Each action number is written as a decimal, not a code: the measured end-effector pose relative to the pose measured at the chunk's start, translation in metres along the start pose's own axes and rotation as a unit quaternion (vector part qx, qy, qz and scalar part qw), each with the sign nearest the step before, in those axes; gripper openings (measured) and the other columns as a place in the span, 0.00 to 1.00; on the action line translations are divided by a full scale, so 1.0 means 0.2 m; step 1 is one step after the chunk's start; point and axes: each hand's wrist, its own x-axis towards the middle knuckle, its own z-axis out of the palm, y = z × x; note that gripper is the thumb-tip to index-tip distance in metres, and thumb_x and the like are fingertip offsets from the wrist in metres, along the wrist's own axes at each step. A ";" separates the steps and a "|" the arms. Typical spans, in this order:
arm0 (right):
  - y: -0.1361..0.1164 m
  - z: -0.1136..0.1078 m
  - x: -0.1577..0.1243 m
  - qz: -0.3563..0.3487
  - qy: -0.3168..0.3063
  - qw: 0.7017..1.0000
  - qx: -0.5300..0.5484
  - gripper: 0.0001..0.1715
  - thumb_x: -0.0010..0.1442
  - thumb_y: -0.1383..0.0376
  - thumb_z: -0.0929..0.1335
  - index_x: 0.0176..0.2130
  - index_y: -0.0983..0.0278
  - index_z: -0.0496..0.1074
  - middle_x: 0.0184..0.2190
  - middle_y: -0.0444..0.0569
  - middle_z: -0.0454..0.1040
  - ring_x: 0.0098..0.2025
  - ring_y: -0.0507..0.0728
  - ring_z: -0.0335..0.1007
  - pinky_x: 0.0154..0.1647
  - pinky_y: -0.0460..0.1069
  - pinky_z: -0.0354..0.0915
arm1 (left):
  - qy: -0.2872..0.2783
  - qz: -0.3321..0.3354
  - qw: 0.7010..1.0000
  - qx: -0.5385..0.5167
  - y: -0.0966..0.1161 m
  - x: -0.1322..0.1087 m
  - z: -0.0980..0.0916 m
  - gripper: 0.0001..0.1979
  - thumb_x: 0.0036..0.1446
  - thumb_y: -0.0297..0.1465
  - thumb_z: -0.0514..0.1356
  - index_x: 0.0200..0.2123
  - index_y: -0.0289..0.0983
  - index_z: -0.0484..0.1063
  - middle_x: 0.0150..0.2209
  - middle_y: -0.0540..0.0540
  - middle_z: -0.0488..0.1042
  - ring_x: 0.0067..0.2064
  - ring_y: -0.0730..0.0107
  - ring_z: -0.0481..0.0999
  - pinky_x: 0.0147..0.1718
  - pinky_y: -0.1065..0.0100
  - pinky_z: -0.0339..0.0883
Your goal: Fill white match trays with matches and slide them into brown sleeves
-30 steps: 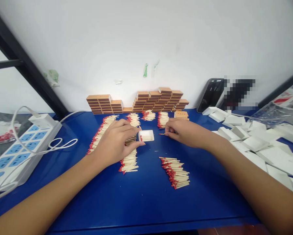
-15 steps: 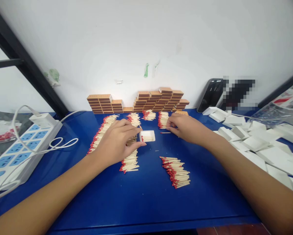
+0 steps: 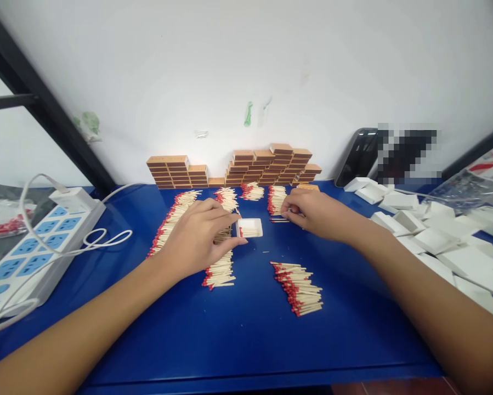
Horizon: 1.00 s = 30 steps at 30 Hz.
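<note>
My left hand grips the left end of a small white matchbox tray between thumb and fingers. A few red-headed matches lie inside the tray. To its right, the thumb and fingers of my right hand are pinched together at the ends of loose matches, just in front of a match pile. Another match pile runs partly hidden under my left hand, beside a long slanting row of matches. Nearer me lies a separate heap of matches.
Stacked brown matchboxes line the wall behind. White empty trays pile up at the right, near a dark phone. A power strip with a white cable stands at the left. All rest on a blue table.
A second loose match now lies at my right fingertips, where one showed before. My left hand stays on the tray. The view has shifted slightly.
</note>
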 end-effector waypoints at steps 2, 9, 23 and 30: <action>0.00 0.01 0.00 0.005 -0.002 1.000 -0.006 0.09 0.66 0.66 0.63 0.35 0.62 0.73 0.39 0.54 0.77 0.39 0.59 0.70 0.40 0.52 0.61 | -0.001 0.001 1.000 -0.003 0.00 0.00 0.00 0.18 0.66 0.43 0.66 0.49 0.34 0.80 0.38 0.43 0.82 0.44 0.55 0.76 0.46 0.54 0.72; -0.01 0.01 0.00 0.009 -0.019 1.000 -0.008 0.09 0.67 0.67 0.63 0.35 0.62 0.70 0.38 0.53 0.76 0.37 0.59 0.70 0.38 0.52 0.60 | 0.003 0.004 1.000 -0.012 0.00 0.00 0.00 0.18 0.65 0.43 0.67 0.49 0.34 0.80 0.37 0.44 0.82 0.43 0.56 0.76 0.46 0.55 0.72; 0.02 0.03 0.00 -0.002 -0.030 1.000 -0.002 0.12 0.71 0.63 0.61 0.36 0.62 0.67 0.40 0.54 0.74 0.38 0.59 0.69 0.39 0.52 0.61 | -0.004 0.002 1.000 -0.009 -0.01 0.00 0.01 0.18 0.65 0.42 0.66 0.49 0.34 0.80 0.38 0.43 0.82 0.43 0.56 0.76 0.45 0.55 0.72; 0.01 -0.01 -0.02 -0.023 -0.039 0.998 0.033 0.14 0.72 0.61 0.60 0.38 0.62 0.69 0.41 0.55 0.75 0.38 0.59 0.70 0.41 0.53 0.63 | -0.005 0.001 1.000 -0.008 0.00 0.00 0.00 0.18 0.65 0.43 0.66 0.49 0.34 0.80 0.37 0.43 0.82 0.43 0.56 0.76 0.45 0.55 0.72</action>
